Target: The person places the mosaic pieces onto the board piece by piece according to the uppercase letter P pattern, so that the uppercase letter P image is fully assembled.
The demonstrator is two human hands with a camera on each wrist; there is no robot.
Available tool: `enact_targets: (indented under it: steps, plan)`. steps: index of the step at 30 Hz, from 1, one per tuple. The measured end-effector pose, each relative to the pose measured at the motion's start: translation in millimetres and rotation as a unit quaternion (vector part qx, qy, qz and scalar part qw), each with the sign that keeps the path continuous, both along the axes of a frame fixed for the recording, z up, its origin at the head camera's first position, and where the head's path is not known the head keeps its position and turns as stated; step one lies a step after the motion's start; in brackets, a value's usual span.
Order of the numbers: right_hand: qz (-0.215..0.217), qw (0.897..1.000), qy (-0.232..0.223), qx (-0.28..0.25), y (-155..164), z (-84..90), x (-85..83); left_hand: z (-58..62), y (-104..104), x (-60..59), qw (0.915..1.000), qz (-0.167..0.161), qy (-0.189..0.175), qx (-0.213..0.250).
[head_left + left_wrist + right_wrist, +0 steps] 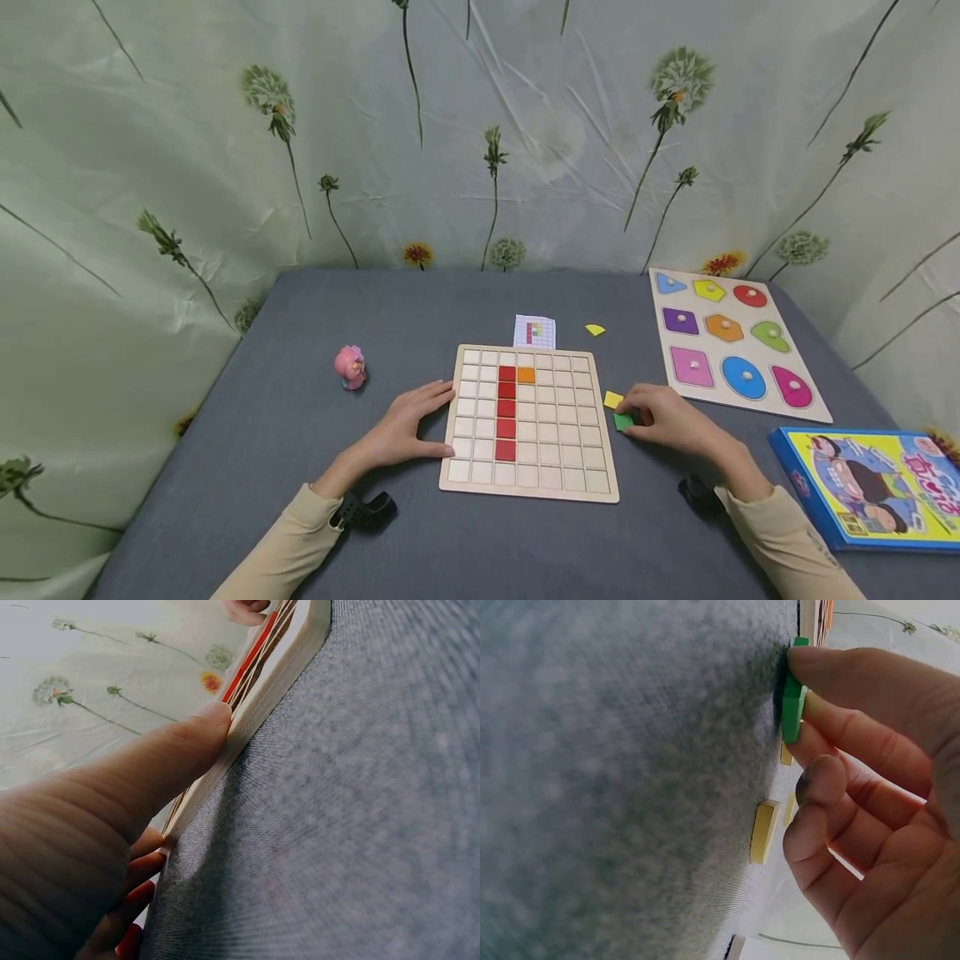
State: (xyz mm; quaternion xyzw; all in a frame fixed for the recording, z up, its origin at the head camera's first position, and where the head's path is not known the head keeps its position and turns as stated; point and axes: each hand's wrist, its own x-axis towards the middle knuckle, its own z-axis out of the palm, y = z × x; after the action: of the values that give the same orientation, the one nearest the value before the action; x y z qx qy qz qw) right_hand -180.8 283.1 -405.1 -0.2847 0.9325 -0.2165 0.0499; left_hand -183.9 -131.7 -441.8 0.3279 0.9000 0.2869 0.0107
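A square wooden grid board [483,476] lies on the table with a column of red tiles [506,408] and one orange tile [527,375] in it. Along the board's left edge rests my left hand [405,425], fingers extended; its thumb [184,742] touches the wooden rim in the left wrist view. Just right of the board, my right hand [667,419] pinches a green tile [793,712] between thumb and index finger, low over the cloth. Beside it lies a yellow tile [612,400]. A small printed pattern card [535,332] sits at the board's far edge.
A yellow wedge-shaped piece [595,330] lies beyond the board. At the back right is a shape puzzle board [701,396] with colourful knobbed pieces, and a blue-edged box [862,492] stands in front of it. A pink figurine [350,367] stands on the left.
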Motion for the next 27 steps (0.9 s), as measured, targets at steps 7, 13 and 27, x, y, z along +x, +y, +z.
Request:
enact_targets:
  steps: [7, 13, 27]
  plan:
    - [-0.002, 1.0, 0.01, -0.001, -3.2, 2.5, -0.3, -3.6, -0.8, -0.5, 1.0, -0.001, 0.009, 0.0]
    - [0.005, 1.0, 0.027, -0.006, -5.5, 2.7, -0.9, -2.9, -1.1, -0.7, 1.0, -0.001, 0.009, 0.001]
    - [0.014, 0.999, 0.037, -0.023, -22.2, 8.1, -6.5, -0.5, -1.4, 0.1, 1.0, 0.003, 0.001, -0.003]
